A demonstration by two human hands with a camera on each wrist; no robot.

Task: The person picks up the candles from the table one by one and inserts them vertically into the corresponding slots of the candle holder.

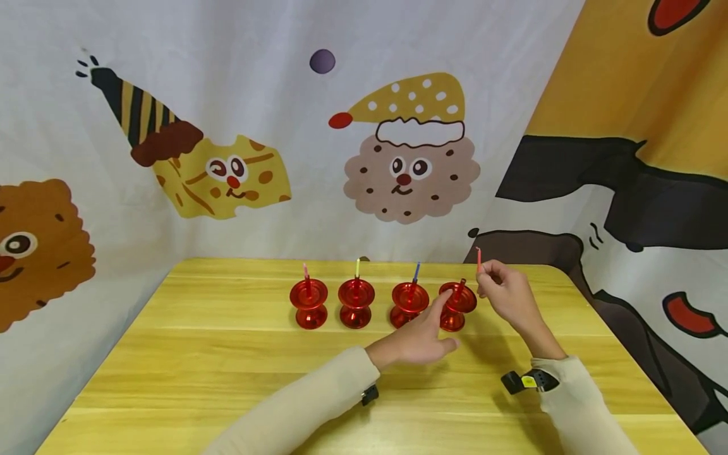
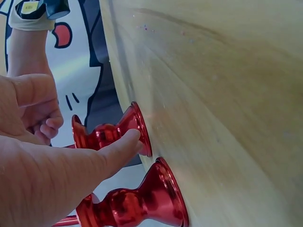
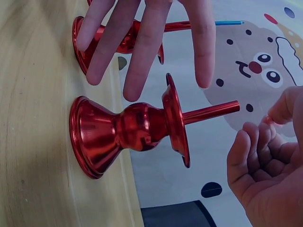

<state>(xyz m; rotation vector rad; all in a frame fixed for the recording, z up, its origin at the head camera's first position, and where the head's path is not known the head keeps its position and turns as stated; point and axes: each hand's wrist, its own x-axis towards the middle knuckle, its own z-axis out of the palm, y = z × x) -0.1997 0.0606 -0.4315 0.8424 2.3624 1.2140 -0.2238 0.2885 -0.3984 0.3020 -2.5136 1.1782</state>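
Observation:
My right hand (image 1: 509, 296) pinches a thin red-orange candle (image 1: 479, 258) upright between thumb and fingertips, just right of the rightmost red metallic candle holder (image 1: 453, 321). In the right wrist view that holder (image 3: 142, 125) stands with a bare tube (image 3: 213, 112) rising from its dish, and the pinching fingers of the right hand (image 3: 265, 165) are close to the tube's tip. My left hand (image 1: 418, 341) reaches in front of the holder with fingers extended. In the left wrist view its thumb (image 2: 120, 151) overlaps the holder's base (image 2: 137, 125).
Left of it stand three matching holders in a row, bearing a blue candle (image 1: 417, 272), a yellow candle (image 1: 357, 268) and a pink candle (image 1: 305, 270). They stand near the back edge of the wooden table (image 1: 227, 354). A cartoon-printed cloth (image 1: 256, 76) hangs behind.

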